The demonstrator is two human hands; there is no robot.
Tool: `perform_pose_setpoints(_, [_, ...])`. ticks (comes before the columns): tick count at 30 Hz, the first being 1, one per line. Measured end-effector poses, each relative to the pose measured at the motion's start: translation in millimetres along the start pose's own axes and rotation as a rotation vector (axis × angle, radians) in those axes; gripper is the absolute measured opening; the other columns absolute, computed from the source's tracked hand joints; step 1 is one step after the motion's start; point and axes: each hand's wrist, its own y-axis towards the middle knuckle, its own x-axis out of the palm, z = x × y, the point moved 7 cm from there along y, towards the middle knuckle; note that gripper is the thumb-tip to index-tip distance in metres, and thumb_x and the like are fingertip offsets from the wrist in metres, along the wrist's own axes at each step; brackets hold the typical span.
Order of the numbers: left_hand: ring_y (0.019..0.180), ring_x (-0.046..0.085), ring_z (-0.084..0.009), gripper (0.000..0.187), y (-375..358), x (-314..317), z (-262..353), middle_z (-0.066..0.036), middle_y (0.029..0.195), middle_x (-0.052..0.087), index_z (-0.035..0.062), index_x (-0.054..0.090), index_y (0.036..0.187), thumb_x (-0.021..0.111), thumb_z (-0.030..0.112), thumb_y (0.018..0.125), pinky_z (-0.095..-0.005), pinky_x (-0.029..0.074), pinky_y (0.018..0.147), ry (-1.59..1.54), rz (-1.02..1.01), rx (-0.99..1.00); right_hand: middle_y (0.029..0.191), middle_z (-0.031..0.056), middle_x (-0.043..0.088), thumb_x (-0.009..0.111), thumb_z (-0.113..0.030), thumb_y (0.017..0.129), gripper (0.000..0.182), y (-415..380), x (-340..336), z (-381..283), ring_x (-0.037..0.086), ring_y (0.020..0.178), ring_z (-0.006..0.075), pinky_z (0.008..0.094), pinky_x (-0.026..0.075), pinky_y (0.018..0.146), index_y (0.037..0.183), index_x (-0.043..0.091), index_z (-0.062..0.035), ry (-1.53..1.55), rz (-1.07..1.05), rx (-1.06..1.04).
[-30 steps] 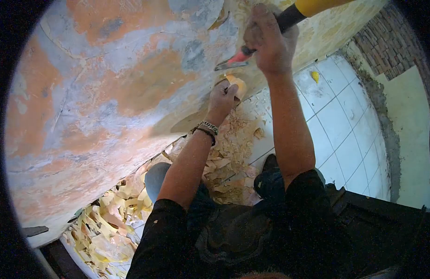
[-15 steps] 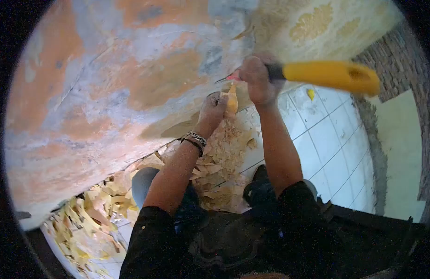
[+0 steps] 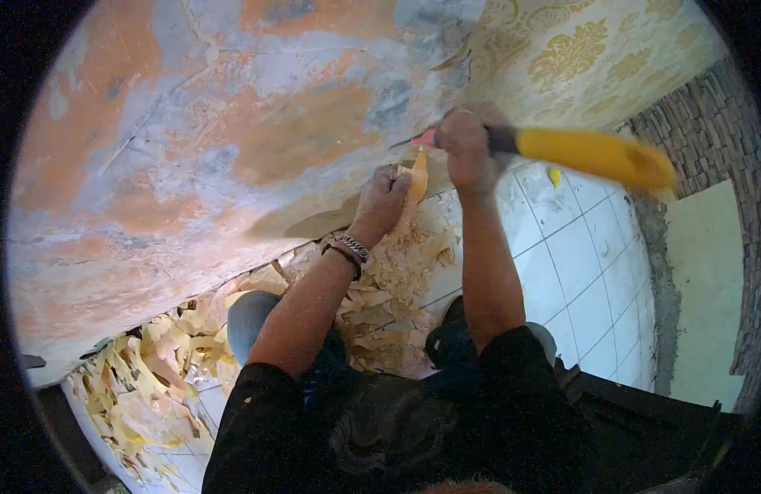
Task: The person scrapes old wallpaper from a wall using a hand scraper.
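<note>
My right hand [image 3: 471,156] is wrapped around a scraper with a long yellow handle [image 3: 590,156], blurred by motion. The handle points right, while the red head and thin blade lie against the lower wall. Just below the blade, my left hand [image 3: 383,199] pinches a loose yellowish strip of wallpaper [image 3: 417,177] whose narrow upper end points to the blade. Around both hands the wall [image 3: 306,136] is bare, with orange and grey patches. Gold-patterned wallpaper [image 3: 566,51] covers its upper right part.
Torn wallpaper scraps [image 3: 142,387] pile along the wall's foot at left, and crumbs [image 3: 389,305] lie between my legs. White floor tiles [image 3: 578,255] extend to the right, with a yellow scrap [image 3: 554,176] on them. Stone-like cladding [image 3: 697,123] stands at far right.
The view has shifted slightly. My right hand and the scraper have moved a little, the handle tilting down at its far end. My left hand keeps hold of the strip.
</note>
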Motion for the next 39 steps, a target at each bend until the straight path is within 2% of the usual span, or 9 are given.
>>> perform_pose_setpoints(10, [0.093,0.056,-0.0429,0.026,-5.6,-2.0,11.6,-0.026,0.093,0.058,-0.0014,0.056,0.095,0.053,0.024,0.09,-0.0455,0.044,0.082,-0.005,0.038,0.04,0.061,-0.0009,0.042,0.057,-0.007,0.087,0.017,3.6,4.7,3.5,0.038,0.052,0.0085,0.0261,0.032,0.045,0.074,0.046,-0.0074,-0.028,0.0,0.028])
perform_pose_setpoints(12, [0.094,0.056,-0.0431,0.026,-5.8,-6.3,14.4,-0.026,0.094,0.058,-0.0018,0.056,0.097,0.054,0.023,0.09,-0.0457,0.044,0.083,0.079,0.043,0.084,0.058,-0.0018,0.039,0.056,-0.008,0.088,0.018,3.9,18.9,-31.5,0.036,0.049,0.0079,0.0267,0.029,0.044,0.074,0.045,-0.0076,0.022,-0.048,-0.23])
perform_pose_setpoints(20, [0.101,0.056,-0.0445,0.034,-26.8,-8.8,9.2,-0.03,0.104,0.06,-0.0036,0.057,0.106,0.052,0.026,0.091,-0.0487,0.045,0.086,0.329,0.039,0.191,0.058,-0.0031,0.046,0.064,-0.018,0.086,0.03,5.7,10.8,-11.2,0.041,0.049,0.0081,0.0258,0.031,0.044,0.062,0.049,-0.0082,0.137,-0.022,0.014])
perform_pose_setpoints(22, [0.099,0.059,-0.0443,0.038,-26.4,-5.6,2.2,-0.028,0.101,0.062,-0.0035,0.06,0.104,0.048,0.031,0.093,-0.0492,0.046,0.087,0.429,-0.211,-0.121,0.059,-0.0031,0.046,0.064,-0.02,0.088,0.031,2.4,1.9,1.8,0.04,0.05,0.0093,0.0257,0.031,0.046,0.063,0.049,-0.0081,0.057,0.043,-0.113])
perform_pose_setpoints(26, [0.096,0.061,-0.0435,0.041,-22.5,-7.8,-25.4,-0.026,0.098,0.065,-0.0021,0.064,0.101,0.045,0.034,0.095,-0.0483,0.047,0.087,0.603,-0.158,-0.072,0.06,-0.0051,0.046,0.064,-0.021,0.088,0.027,0.2,11.2,0.1,0.039,0.051,0.0094,0.0257,0.033,0.048,0.067,0.053,-0.0071,-0.042,-0.051,-0.154])
perform_pose_setpoints(32, [0.102,0.063,-0.0355,0.03,-61.5,12.2,-70.2,-0.019,0.104,0.067,0.0018,0.066,0.105,0.049,0.023,0.091,-0.0477,0.049,0.086,1.054,-0.49,0.051,0.071,-0.0018,0.045,0.062,-0.012,0.088,0.015,-11.5,-7.5,50.0,0.041,0.056,0.0094,0.0274,0.036,0.046,0.081,0.049,-0.0075,-0.005,0.095,0.127])
perform_pose_setpoints(35, [0.105,0.062,-0.0329,0.03,-82.8,18.1,-84.3,-0.016,0.11,0.067,0.0029,0.066,0.108,0.053,0.021,0.087,-0.048,0.047,0.089,1.162,-0.631,-0.017,0.06,-0.0003,0.043,0.05,-0.013,0.094,0.014,6.0,15.6,-24.7,0.039,0.046,0.01,0.0269,0.035,0.042,0.081,0.051,-0.0065,-0.097,0.006,-0.312])
perform_pose_setpoints(38, [0.108,0.06,-0.0344,0.036,-73.6,16.8,-33.8,-0.015,0.114,0.065,0.0021,0.065,0.111,0.057,0.027,0.086,-0.0481,0.042,0.097,1.09,-0.678,-0.102,0.051,-0.0034,0.03,0.038,-0.022,0.098,0.025,25.1,31.6,-97.3,0.028,0.04,0.0069,0.0238,0.028,0.04,0.082,0.052,-0.0081,0.327,-0.144,-0.42])
perform_pose_setpoints(39, [0.108,0.059,-0.0348,0.039,-71.2,25.1,-11.1,-0.016,0.115,0.065,0.0012,0.065,0.111,0.059,0.03,0.086,-0.0465,0.04,0.099,0.963,-0.684,0.099,0.051,-0.0037,0.032,0.039,-0.02,0.098,0.022,25.6,43.9,-118.5,0.028,0.04,0.0056,0.0243,0.028,0.039,0.083,0.05,-0.0083,0.296,-0.265,-0.525])
